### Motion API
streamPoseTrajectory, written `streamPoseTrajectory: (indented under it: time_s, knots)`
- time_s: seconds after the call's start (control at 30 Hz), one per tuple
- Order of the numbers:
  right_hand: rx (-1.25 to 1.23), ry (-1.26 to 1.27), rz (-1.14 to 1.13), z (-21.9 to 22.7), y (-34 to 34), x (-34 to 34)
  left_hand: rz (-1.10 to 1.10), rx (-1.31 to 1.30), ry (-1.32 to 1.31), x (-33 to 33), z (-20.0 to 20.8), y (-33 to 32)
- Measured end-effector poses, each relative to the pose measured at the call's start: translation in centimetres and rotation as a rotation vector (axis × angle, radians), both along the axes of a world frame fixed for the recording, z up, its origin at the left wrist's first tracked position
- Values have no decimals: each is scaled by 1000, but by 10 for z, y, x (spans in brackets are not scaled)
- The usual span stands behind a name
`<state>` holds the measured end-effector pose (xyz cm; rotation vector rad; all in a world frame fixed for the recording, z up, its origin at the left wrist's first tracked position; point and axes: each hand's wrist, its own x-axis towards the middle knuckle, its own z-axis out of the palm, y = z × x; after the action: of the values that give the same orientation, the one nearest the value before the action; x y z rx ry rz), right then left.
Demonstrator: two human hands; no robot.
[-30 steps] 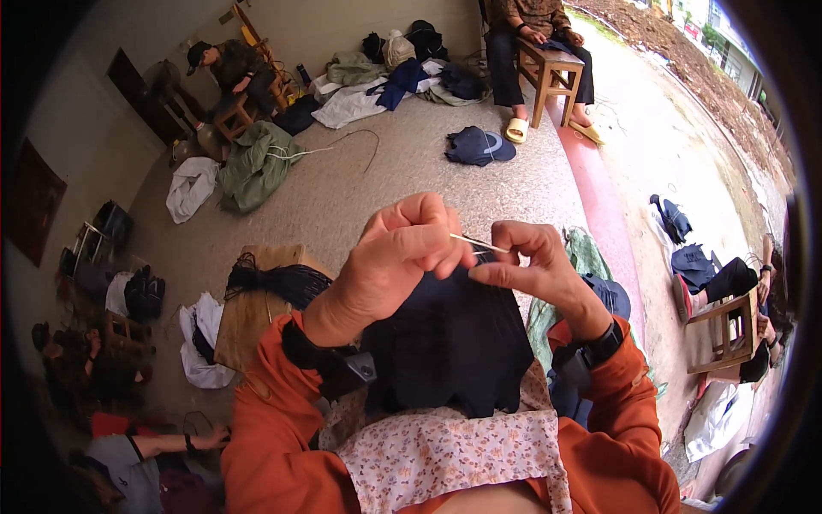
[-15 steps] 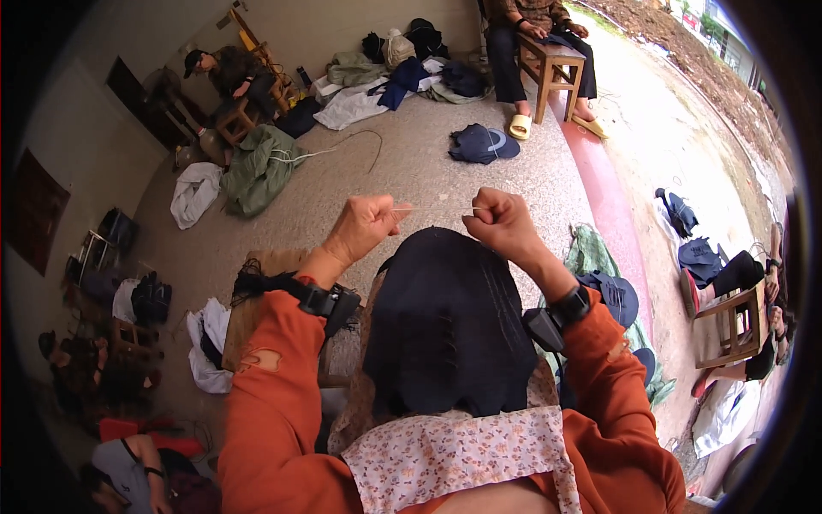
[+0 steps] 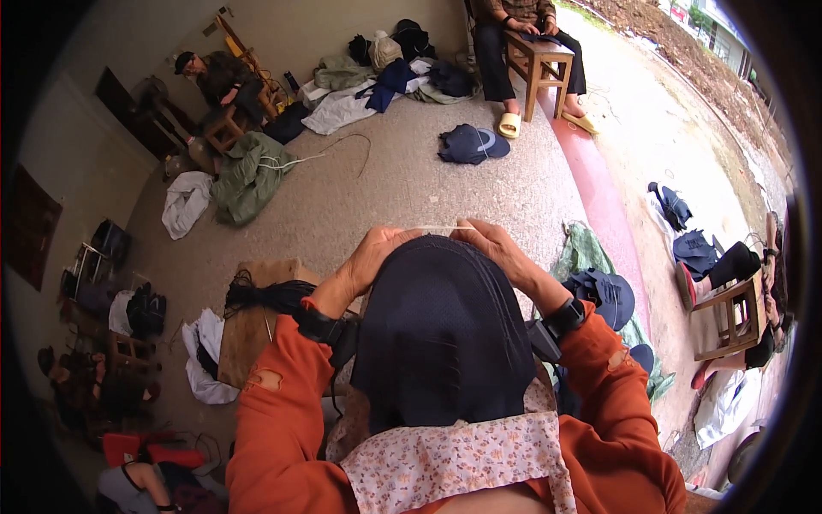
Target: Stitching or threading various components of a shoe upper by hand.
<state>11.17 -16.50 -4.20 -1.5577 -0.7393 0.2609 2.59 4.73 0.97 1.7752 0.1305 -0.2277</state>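
Observation:
A stack of dark navy cap pieces (image 3: 441, 334) lies on my lap, its rounded end pointing away from me. Just past that end, a thin white string (image 3: 438, 228) runs taut between my two hands. My left hand (image 3: 372, 257) is closed on the string at the stack's far left edge, its fingers partly behind the fabric. On the far right edge, my right hand (image 3: 501, 250) pinches the string's other side. A floral apron (image 3: 454, 458) shows under the near end of the stack.
A wooden stool (image 3: 248, 343) with a bundle of black cords (image 3: 265, 293) stands at left. Navy caps (image 3: 604, 295) lie on green sacking at right; another cap bundle (image 3: 473, 144) is on the floor ahead. Several people sit around, one on a chair behind a stool (image 3: 544, 73).
Both hands have come down and nearer, from above the stack to its far edges. The string now lies against the far end. The view has shifted slightly.

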Motion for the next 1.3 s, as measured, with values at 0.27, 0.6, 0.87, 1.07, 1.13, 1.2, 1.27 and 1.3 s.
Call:
streamPoseTrajectory:
  time_s: [0.27,0.6,0.87,1.07,1.13,1.2,1.27,1.3]
  knots:
    - [-121,121,331,22,-32,-12,-88,-189,-26,-27,18,-6]
    - [-160,57,126,33,-45,-34,24,-283,-238,-33,21,-3]
    - [-38,-85,71,11,-46,-39,231,564,-651,-55,13,-18]
    - [420,99,-194,-22,-61,-70,127,653,-935,-74,6,-10]
    - [442,101,-217,-29,-66,-79,106,643,-891,-82,6,-8]
    - [382,35,-253,-31,-68,-83,85,656,-825,-89,4,-2]
    - [364,41,-243,-35,-74,-83,75,618,-797,-94,1,3]
    - [351,37,-222,-38,-76,-83,78,589,-778,-97,0,5]
